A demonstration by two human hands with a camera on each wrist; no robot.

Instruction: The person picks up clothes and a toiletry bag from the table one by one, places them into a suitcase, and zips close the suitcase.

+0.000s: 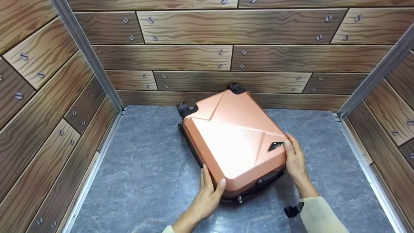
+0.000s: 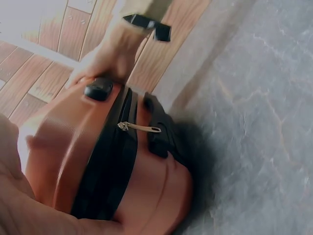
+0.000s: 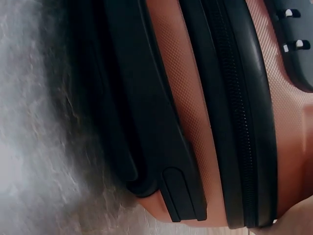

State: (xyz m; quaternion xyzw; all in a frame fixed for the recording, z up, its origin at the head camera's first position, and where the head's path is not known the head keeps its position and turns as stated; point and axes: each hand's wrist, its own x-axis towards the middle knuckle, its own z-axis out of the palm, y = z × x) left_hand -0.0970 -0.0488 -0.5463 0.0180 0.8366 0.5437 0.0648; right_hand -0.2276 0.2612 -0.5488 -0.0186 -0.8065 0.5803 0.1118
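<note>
A rose-gold hard-shell suitcase (image 1: pixel 239 129) lies on its back on the grey floor, turned at an angle, its black wheels (image 1: pixel 186 110) toward the far wall. My left hand (image 1: pixel 207 197) grips its near left corner, thumb over the edge and fingers along the side. At the near right corner my right hand (image 1: pixel 295 158) holds the edge, thumb beside the black triangular badge (image 1: pixel 276 146). A zipper pull (image 2: pixel 139 128) hangs at the black zip band in the left wrist view. The right wrist view shows a black handle (image 3: pixel 142 98) and part of the combination lock (image 3: pixel 296 44).
Wood-plank patterned walls (image 1: pixel 194 58) enclose the marbled grey floor (image 1: pixel 139 174) at the back and both sides. Metal rails (image 1: pixel 89 181) run along the floor edges and up the corners. A black strap mount (image 1: pixel 293 210) sits on my right wrist.
</note>
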